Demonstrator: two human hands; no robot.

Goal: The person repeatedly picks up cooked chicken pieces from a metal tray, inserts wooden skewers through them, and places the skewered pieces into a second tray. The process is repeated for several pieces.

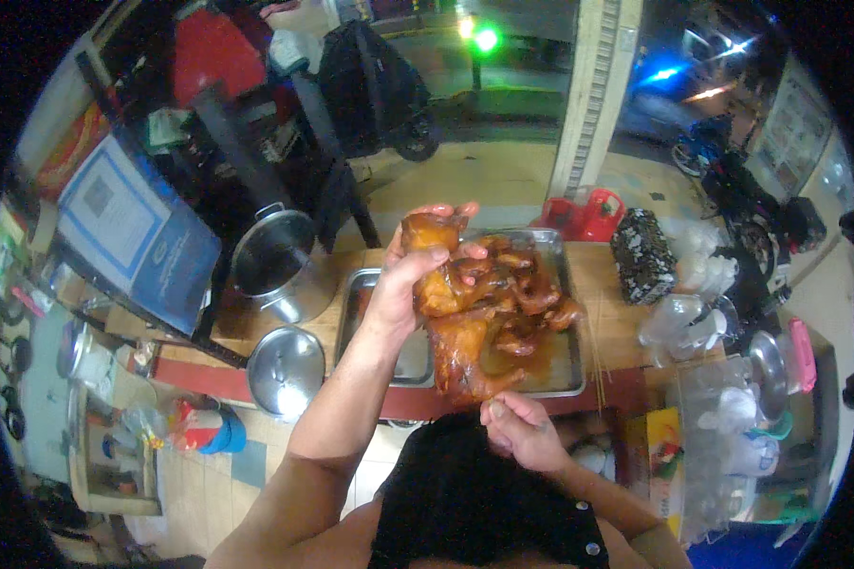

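Note:
My left hand (406,277) grips glossy, brown-glazed chicken pieces (459,348), its thumb across the near side. The pieces hang in a row toward my body, over the near edge of a metal tray (575,370). More glazed chicken pieces (534,284) lie in brown liquid in that tray. At the lower end of the held meat, my right hand (516,430) is curled with thumb and fingers pinched together. Whether a thin stick is between those fingers is hidden. Several thin wooden skewers (599,348) lie on the table right of the tray.
A second metal tray (413,363) sits partly under my left forearm. Further left are a deep metal pot (274,256), a round metal lid (285,371) and a leaning sign (139,235). A dark patterned box (642,256) and clear plastic containers (672,320) stand at right.

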